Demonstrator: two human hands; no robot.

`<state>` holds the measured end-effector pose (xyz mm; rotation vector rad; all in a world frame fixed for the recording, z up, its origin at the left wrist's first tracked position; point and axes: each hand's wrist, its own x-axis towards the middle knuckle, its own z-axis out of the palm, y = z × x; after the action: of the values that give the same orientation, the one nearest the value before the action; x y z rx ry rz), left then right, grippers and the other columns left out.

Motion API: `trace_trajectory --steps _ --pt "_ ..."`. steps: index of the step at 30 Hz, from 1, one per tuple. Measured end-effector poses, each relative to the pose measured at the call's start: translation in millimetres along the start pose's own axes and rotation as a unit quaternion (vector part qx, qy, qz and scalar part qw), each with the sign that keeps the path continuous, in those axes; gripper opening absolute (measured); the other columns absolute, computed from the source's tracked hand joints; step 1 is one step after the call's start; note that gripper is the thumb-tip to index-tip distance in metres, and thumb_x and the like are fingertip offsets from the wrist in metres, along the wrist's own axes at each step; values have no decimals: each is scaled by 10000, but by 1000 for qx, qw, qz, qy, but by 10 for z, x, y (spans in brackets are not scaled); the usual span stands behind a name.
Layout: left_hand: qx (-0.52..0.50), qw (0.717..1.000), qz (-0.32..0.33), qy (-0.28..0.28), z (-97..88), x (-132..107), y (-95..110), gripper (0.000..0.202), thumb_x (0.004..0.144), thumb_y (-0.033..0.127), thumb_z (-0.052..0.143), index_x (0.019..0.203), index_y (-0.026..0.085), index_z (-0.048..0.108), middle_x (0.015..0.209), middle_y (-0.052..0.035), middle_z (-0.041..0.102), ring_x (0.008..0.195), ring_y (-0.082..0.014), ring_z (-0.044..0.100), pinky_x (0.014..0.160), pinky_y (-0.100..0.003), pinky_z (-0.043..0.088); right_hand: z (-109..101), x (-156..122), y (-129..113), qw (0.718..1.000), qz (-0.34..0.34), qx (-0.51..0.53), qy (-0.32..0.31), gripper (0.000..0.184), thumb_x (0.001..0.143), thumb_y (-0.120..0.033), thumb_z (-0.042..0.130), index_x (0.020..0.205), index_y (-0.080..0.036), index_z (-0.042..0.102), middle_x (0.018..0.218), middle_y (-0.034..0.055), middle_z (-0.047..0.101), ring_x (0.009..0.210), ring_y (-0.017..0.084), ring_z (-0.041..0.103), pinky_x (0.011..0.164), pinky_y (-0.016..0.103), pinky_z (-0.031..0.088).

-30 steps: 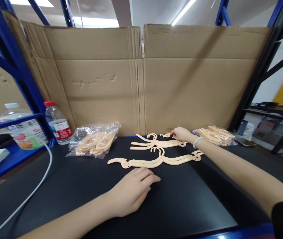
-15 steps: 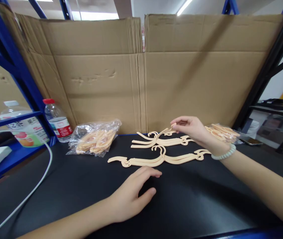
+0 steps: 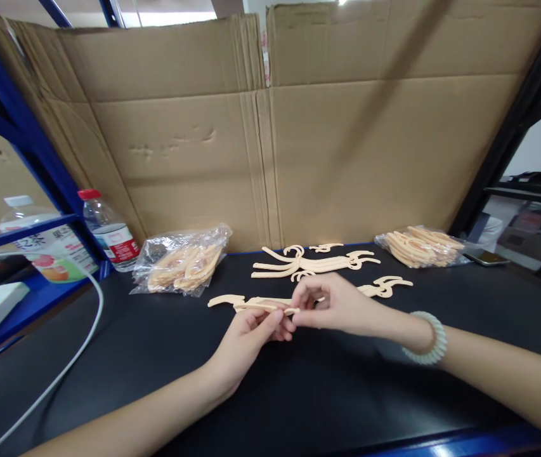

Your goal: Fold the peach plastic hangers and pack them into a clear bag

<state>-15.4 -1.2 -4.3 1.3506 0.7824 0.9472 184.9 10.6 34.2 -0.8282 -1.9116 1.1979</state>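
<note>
Between my fingertips is a slim, curved cream plastic hanger piece (image 3: pixel 261 306). My left hand (image 3: pixel 244 343) pinches it from the left, thumb on top. My right hand (image 3: pixel 339 306) has its thumb and fingers closed on the right end of the piece. Just behind both hands a cream folding hanger (image 3: pixel 372 290) lies across the black table, its middle partly hidden by them. Farther back rests a group of cream hanger parts (image 3: pixel 330 262) with hooks and several arms. A small hooked hanger part (image 3: pixel 326 247) lies beyond that, near the cardboard.
Clear bags of cream hanger parts lie at left (image 3: pixel 187 266) and right (image 3: pixel 420 247), the right one beside a phone (image 3: pixel 489 257). A red-capped bottle (image 3: pixel 115 238) stands at left. A white cable (image 3: pixel 94 330) curves over the black table (image 3: pixel 346 400). Cardboard (image 3: pixel 179 158) walls the back.
My right hand has brought a hanger piece from the far parts back toward me and left. My left hand, open before, has closed on the piece. The view has tipped down slightly.
</note>
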Motion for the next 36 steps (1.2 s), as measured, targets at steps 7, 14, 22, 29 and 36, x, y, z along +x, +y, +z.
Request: trace_trajectory --steps 7,14,22,29,36 --pt "-61 997 -42 34 11 3 29 336 762 443 761 852 136 659 802 -52 710 741 -148 629 778 -293 495 -663 243 357 932 -55 -339 117 138 877 -267 553 832 -156 621 744 40 662 640 149 615 611 273 511" --pt "-89 994 -49 41 31 16 84 327 723 402 788 802 141 608 701 -12 649 647 -118 571 677 -257 466 -941 234 782 879 -69 -464 89 52 794 -115 615 808 -158 642 822 82 651 763 216 602 718 340 480" --pt "-42 998 -31 46 20 15 92 306 711 357 808 784 146 599 708 21 581 636 -93 507 650 -227 422 -935 313 886 860 -85 -497 78 54 862 -173 602 808 -170 596 889 93 611 880 239 570 805 369 471" --pt "-58 997 -24 49 23 -10 115 261 719 331 808 763 142 633 794 10 574 654 -81 461 670 -215 400 -999 324 775 875 -88 -468 87 115 897 -208 534 784 -186 530 745 27 613 646 164 558 621 278 446" --pt "-101 991 -22 86 -119 43 120 218 743 329 803 823 163 686 784 19 538 673 -78 438 688 -206 395 -1041 -14 364 893 -117 -416 128 200 952 -327 487 1088 -197 552 975 78 685 848 211 655 734 316 521"
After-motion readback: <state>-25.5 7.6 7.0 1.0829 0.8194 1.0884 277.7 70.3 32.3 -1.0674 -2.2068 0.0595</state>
